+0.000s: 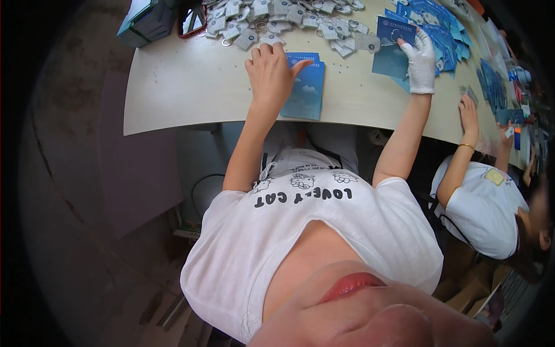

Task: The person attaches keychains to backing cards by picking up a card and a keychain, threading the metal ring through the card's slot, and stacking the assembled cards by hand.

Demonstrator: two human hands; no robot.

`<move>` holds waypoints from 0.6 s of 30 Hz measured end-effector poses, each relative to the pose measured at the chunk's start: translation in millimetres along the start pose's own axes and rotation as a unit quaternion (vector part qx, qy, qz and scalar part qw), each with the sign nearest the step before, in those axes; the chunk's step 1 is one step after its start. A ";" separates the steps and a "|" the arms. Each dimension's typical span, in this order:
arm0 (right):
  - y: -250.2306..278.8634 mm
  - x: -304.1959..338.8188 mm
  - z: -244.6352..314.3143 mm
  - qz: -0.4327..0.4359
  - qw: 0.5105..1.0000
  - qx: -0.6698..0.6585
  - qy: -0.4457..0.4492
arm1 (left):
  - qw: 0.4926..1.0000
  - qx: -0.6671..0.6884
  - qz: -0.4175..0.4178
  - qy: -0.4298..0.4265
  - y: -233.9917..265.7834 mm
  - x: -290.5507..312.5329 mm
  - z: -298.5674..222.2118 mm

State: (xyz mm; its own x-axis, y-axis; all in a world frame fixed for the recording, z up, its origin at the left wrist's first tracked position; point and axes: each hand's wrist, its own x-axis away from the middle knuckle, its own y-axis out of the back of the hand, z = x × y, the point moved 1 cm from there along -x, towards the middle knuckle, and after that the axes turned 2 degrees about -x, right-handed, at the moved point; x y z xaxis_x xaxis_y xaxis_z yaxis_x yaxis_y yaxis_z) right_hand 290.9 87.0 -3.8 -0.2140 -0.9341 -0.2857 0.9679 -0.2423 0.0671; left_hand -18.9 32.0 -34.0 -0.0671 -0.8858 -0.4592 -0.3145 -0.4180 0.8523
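Note:
My bare left hand (269,75) is at the near edge of a pile of keychains (277,20) with white-grey tags and metal rings. Its thumb stretches out to the right over a small stack of blue cards (306,95) printed with clouds, and its fingertips meet a tag at the pile's edge. In a white glove, my right hand (422,65) grips a dark-blue card (392,32) at its right side. A metal ring shows against that card near my thumb and fingertip, and a grey tag (367,42) lies by the card's left edge.
Many blue cards with keychains (433,23) are heaped at the far right of the pale table (179,87). A red-rimmed phone (192,20) and a dark box (147,23) stand at the far left. On the right, a co-worker (480,191) handles cards at the same table.

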 end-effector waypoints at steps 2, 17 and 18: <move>42.0 -21.1 -20.6 -0.033 0.996 0.073 -0.025 | 1.000 -0.007 0.023 0.008 -11.4 12.8 7.9; -68.7 -56.4 -57.7 0.212 0.840 0.482 0.129 | 0.973 0.224 0.024 0.055 -36.3 5.9 36.8; -67.4 -55.0 -57.9 0.209 0.843 0.483 0.113 | 0.945 0.304 0.044 0.114 -36.3 3.0 41.1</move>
State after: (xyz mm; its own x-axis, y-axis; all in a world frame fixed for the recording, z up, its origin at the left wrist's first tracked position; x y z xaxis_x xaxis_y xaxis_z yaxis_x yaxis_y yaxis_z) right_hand 245.1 169.9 -47.9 0.2556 -0.9433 -0.2118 0.3698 -0.1070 0.9229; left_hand -46.6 52.8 -76.6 0.0646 -0.9611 -0.2684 -0.8072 -0.2085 0.5523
